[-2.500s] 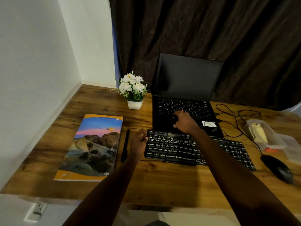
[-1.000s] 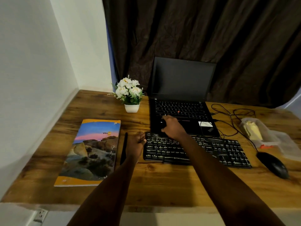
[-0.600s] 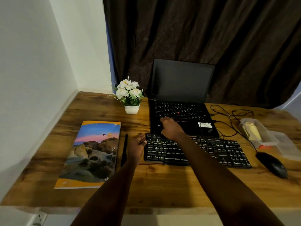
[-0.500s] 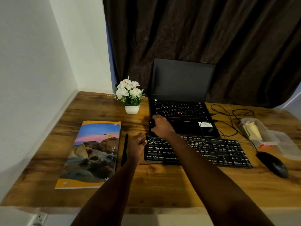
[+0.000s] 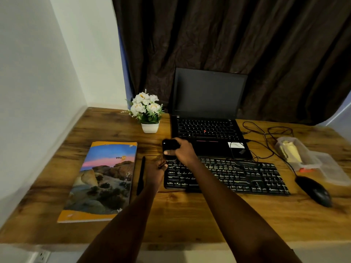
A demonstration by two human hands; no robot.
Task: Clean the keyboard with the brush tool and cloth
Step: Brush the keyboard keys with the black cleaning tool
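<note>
Brush tool (image 5: 169, 144), judged light and rigid, was clasped round its body by the right hand (image 5: 184, 151) mid-frame; whether the curled left hand (image 5: 155, 171) gripped the keyboard (image 5: 237, 175) could not be told.

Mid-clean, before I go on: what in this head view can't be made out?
Head view only.
Black tool: mostly covered by the right hand; bristles unseen.
Left hand: back toward camera; grip on the keyboard edge unclear.
Container contents: blurred.
</note>
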